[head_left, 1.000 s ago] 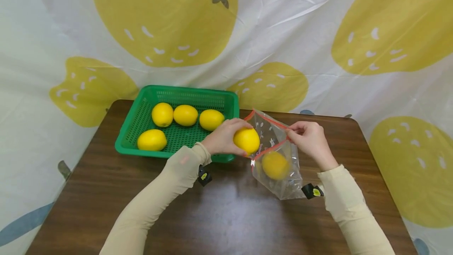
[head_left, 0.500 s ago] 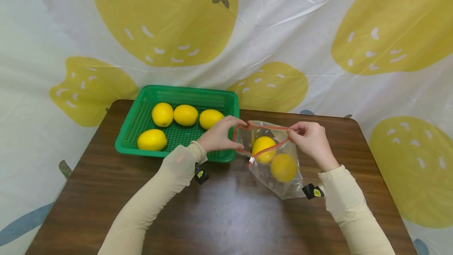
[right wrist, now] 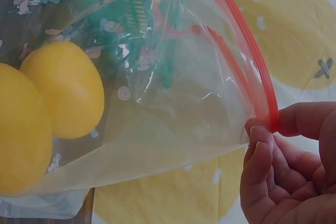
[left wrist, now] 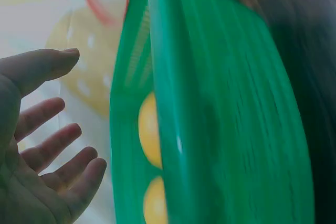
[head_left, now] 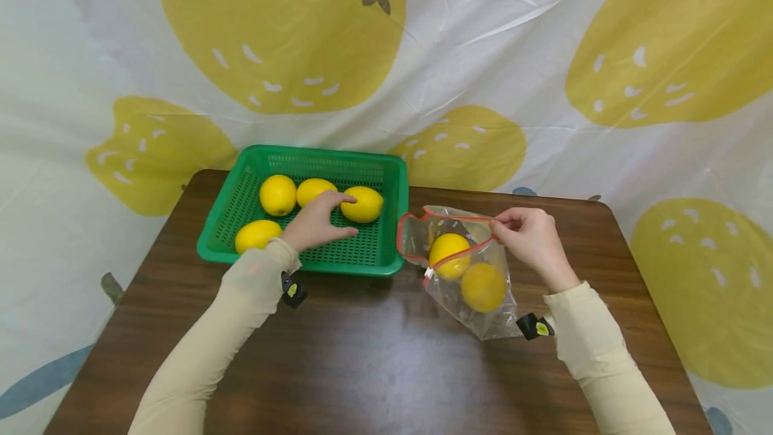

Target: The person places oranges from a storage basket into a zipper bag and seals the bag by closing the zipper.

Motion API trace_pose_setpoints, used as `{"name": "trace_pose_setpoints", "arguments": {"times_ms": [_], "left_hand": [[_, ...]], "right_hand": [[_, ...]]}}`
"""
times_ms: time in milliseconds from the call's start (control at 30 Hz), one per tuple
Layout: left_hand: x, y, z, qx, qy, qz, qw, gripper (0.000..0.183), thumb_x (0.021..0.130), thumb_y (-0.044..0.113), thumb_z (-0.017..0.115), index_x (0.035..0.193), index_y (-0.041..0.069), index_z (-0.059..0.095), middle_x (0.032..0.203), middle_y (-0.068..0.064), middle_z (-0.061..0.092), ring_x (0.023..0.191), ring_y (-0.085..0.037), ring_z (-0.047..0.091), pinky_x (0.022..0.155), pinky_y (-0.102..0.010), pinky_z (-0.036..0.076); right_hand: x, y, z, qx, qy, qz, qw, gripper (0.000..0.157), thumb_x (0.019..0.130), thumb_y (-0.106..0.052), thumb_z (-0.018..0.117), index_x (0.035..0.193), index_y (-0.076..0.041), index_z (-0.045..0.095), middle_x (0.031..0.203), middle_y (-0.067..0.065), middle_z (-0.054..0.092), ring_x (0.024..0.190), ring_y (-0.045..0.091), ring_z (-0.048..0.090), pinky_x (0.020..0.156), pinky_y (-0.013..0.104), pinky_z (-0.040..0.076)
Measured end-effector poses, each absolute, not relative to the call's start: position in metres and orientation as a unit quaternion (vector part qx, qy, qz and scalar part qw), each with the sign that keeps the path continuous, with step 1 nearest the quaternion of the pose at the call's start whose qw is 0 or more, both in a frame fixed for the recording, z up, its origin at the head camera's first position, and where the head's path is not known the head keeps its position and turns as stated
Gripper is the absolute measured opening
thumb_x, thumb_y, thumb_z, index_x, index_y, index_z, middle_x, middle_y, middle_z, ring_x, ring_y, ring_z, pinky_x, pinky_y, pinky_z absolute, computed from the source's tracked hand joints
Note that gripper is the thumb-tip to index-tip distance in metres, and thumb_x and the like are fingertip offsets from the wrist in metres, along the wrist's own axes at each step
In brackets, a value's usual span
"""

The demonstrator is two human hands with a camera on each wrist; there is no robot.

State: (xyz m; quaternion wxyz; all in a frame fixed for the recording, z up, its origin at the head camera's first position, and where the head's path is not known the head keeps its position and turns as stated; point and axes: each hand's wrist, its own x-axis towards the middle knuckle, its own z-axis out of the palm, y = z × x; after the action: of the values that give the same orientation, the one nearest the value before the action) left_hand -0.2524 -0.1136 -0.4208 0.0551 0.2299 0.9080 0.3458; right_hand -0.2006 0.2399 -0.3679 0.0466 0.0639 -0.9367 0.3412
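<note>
White creased fabric backdrop (head_left: 483,39) behind the table and on both sides, big yellow fruit prints (head_left: 278,32), some grey-blue leaf shapes (head_left: 45,381). Dark brown wood-grain table (head_left: 314,368), rounded far corners. Soft glare (head_left: 417,374) on its near half.

**Left hand (head_left: 317,222) parts from a yellow, oval lemon (head_left: 449,256) now inside the clear plastic bag (head_left: 449,299) with a red rim**

A second ago the fingers were wrapped round that lemon at the bag's mouth; now it lies well to the right of the fingertips. The lemon already bagged (head_left: 484,287) has slid slightly farther right from them. The red rim, earlier peaked beside the fingers, spreads in a wider, lower loop, its left end now well apart from them.

Thumb and fingers stand spread over the green, perforated plastic basket (head_left: 395,213). The rightmost yellow lemon (head_left: 364,205), partly covered by the hand half a second ago, shows whole just beyond the fingertips, while the fingers cover the lower edge of the middle yellow lemon (head_left: 314,189).
</note>
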Motion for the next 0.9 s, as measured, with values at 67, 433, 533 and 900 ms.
{"name": "trace_pose_setpoints", "arguments": {"times_ms": [67, 433, 533, 900], "left_hand": [[-0.252, -0.130, -0.423, 0.207, 0.913, 0.346, 0.057, 0.057, 0.081, 0.031, 0.067, 0.129, 0.007, 0.048, 0.133, -0.012, 0.045, 0.122, -0.031, 0.040, 0.098, -0.047, 0.035], [-0.243, -0.213, -0.433, 0.098, 0.944, 0.310, 0.047, 0.058, 0.084, 0.027, 0.064, 0.131, -0.001, 0.044, 0.133, -0.024, 0.038, 0.121, -0.040, 0.034, 0.097, -0.055, 0.031], [-0.240, -0.227, -0.438, 0.081, 0.948, 0.304, 0.053, 0.060, 0.084, 0.027, 0.063, 0.132, -0.002, 0.042, 0.134, -0.027, 0.035, 0.122, -0.042, 0.032, 0.096, -0.056, 0.031], [-0.240, -0.240, -0.456, 0.056, 0.956, 0.272, 0.090, 0.070, 0.081, 0.033, 0.065, 0.133, -0.004, 0.038, 0.134, -0.032, 0.030, 0.121, -0.046, 0.031, 0.092, -0.058, 0.034]], "right_hand": [[-0.201, 0.240, -0.368, 0.064, -0.937, 0.341, 0.045, 0.016, 0.084, -0.014, 0.060, 0.083, 0.000, 0.069, 0.066, 0.007, 0.066, 0.054, 0.012, 0.055, 0.048, 0.024, 0.045], [-0.201, 0.241, -0.368, 0.070, -0.935, 0.344, 0.044, 0.018, 0.084, -0.016, 0.060, 0.084, -0.001, 0.070, 0.067, 0.007, 0.066, 0.056, 0.011, 0.058, 0.050, 0.024, 0.046], [-0.201, 0.241, -0.367, 0.071, -0.935, 0.343, 0.046, 0.018, 0.084, -0.015, 0.060, 0.084, -0.001, 0.070, 0.067, 0.007, 0.066, 0.055, 0.010, 0.058, 0.050, 0.024, 0.046], [-0.199, 0.241, -0.366, 0.069, -0.937, 0.341, 0.045, 0.018, 0.084, -0.016, 0.060, 0.085, 0.000, 0.070, 0.067, 0.007, 0.066, 0.055, 0.012, 0.057, 0.050, 0.024, 0.046]]}}
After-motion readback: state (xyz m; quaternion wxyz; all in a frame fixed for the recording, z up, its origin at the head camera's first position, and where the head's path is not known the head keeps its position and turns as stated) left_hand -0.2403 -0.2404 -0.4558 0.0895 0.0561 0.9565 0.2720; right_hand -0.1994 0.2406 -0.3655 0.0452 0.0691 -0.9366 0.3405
